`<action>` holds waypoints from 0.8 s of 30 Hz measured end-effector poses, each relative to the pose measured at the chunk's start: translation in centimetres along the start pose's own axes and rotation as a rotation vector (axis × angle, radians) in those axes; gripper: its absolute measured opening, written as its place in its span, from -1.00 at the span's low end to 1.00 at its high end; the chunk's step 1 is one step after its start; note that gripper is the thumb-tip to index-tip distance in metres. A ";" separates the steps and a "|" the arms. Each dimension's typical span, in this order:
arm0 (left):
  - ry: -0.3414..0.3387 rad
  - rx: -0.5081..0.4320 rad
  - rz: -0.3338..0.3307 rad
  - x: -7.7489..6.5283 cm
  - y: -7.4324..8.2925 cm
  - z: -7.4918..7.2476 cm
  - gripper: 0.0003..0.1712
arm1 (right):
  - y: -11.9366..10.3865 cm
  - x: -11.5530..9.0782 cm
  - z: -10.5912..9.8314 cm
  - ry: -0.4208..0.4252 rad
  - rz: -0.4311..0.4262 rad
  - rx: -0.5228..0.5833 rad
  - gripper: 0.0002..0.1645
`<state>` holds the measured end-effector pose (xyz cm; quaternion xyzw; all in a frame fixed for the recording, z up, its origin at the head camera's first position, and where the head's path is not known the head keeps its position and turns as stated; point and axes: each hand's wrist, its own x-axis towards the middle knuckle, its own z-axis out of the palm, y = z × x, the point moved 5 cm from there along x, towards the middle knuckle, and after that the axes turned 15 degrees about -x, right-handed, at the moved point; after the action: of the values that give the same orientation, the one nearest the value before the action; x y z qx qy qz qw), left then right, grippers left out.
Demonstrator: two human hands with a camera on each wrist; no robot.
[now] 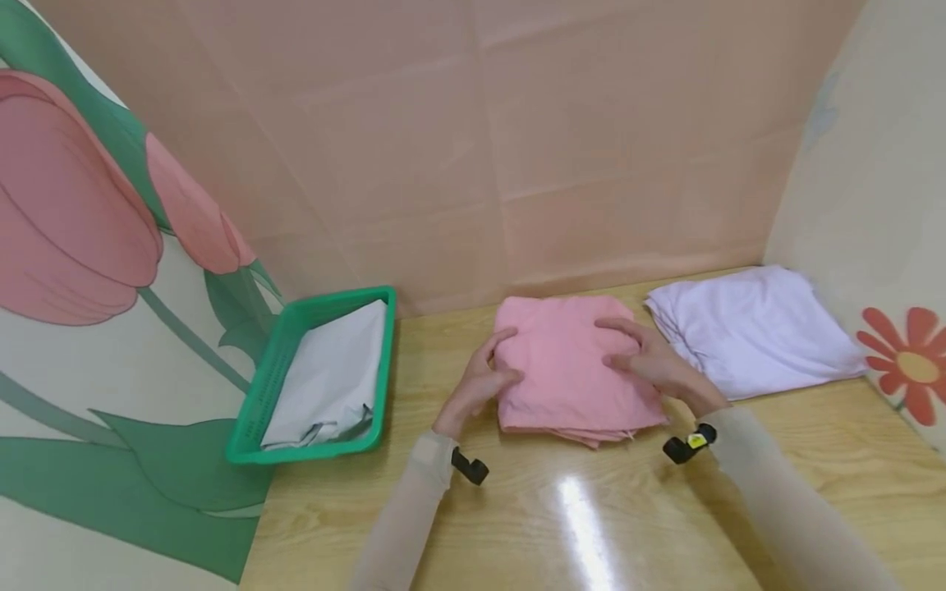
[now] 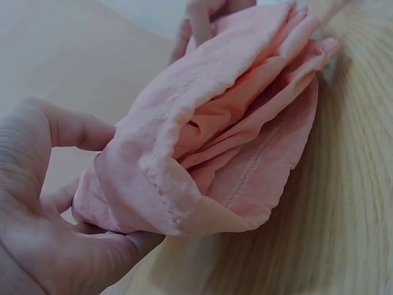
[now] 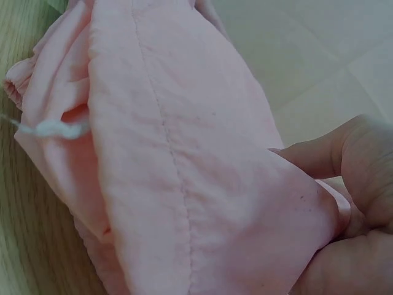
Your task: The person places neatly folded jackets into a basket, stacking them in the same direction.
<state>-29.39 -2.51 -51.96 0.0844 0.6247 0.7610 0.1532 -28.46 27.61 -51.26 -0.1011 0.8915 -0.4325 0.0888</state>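
A folded pink cloth lies in a squarish bundle on the wooden table, between both hands. At its left side, my left hand grips the edge. The left wrist view shows that hand's thumb and fingers around one end of the bundle, with loose inner layers and a stitched hem facing the camera. My right hand holds the right side, its fingertips on the upper face. In the right wrist view the pink fabric is pinched at its edge, and a white cord pokes out between the layers.
A green plastic basket at the left contains a folded pale grey cloth. On the right, a folded lavender cloth lies beside the painted wall. A pinkish-beige sheet covers the back wall behind the table.
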 end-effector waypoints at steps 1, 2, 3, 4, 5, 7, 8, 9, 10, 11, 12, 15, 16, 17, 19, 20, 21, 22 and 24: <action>0.000 0.002 0.003 -0.1 0.3 -0.1 -0.03 | -0.2 0.1 0.0 0.001 0.001 -0.005 -0.17; 0.001 0.002 0.005 -0.2 0.5 -0.2 -0.04 | -0.5 0.1 -0.1 0.005 0.004 -0.011 -0.17; 0.002 0.001 0.006 -0.3 0.8 -0.3 -0.04 | -0.7 0.2 -0.1 0.006 -0.001 -0.016 -0.17; 0.003 0.001 0.008 -0.4 1.0 -0.4 -0.04 | -1.1 0.2 -0.1 0.008 -0.004 -0.022 -0.17; 0.004 0.002 0.013 -0.4 1.2 -0.6 -0.04 | -1.3 0.3 -0.1 0.010 -0.009 -0.028 -0.17; 0.010 -0.002 0.022 -0.5 1.5 -1.0 -0.05 | -1.9 0.5 -0.2 0.014 -0.021 -0.033 -0.18; 0.012 0.000 0.026 -0.5 1.7 -1.2 -0.05 | -2.2 0.6 -0.2 0.013 -0.029 -0.035 -0.17; 0.013 0.001 0.029 -0.5 1.9 -1.3 -0.05 | -2.5 0.7 -0.2 0.012 -0.036 -0.034 -0.17; 0.014 0.001 0.032 -0.6 2.1 -1.5 -0.05 | -2.8 0.7 -0.2 0.009 -0.038 -0.038 -0.17; 0.014 0.000 0.035 -0.6 2.2 -1.6 -0.05 | -3.1 0.8 -0.2 0.006 -0.043 -0.033 -0.18; 0.016 -0.001 0.038 -0.6 2.4 -1.8 -0.05 | -3.4 0.9 -0.2 0.001 -0.048 -0.031 -0.18; 0.023 0.004 0.044 -0.8 3.0 -2.3 -0.05 | -4.2 1.1 0.0 -0.018 -0.054 -0.020 -0.18; 0.025 0.005 0.046 -0.9 3.2 -2.5 -0.05 | -4.5 1.2 0.0 -0.024 -0.055 -0.023 -0.18; 0.030 0.010 0.049 -1.0 3.5 -2.7 -0.05 | -4.8 1.4 0.1 -0.029 -0.060 -0.021 -0.18; 0.041 0.022 0.054 -1.3 3.9 -3.1 -0.06 | -5.2 1.7 0.3 -0.039 -0.073 -0.030 -0.18; 0.047 0.026 0.055 -1.4 4.2 -3.3 -0.06 | -5.4 1.9 0.4 -0.044 -0.079 -0.033 -0.18; 0.055 0.029 0.056 -1.6 4.4 -3.5 -0.06 | -5.7 2.0 0.5 -0.046 -0.087 -0.036 -0.19; 0.061 0.033 0.058 -1.8 4.6 -3.7 -0.06 | -5.9 2.2 0.6 -0.048 -0.096 -0.040 -0.19; 0.074 0.027 0.066 -2.1 5.1 -4.0 -0.07 | -6.5 2.5 0.8 -0.050 -0.113 -0.030 -0.20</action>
<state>-29.34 -7.84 -47.72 0.0790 0.6369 0.7598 0.1036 -29.98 22.50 -46.80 -0.1634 0.8882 -0.4209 0.0846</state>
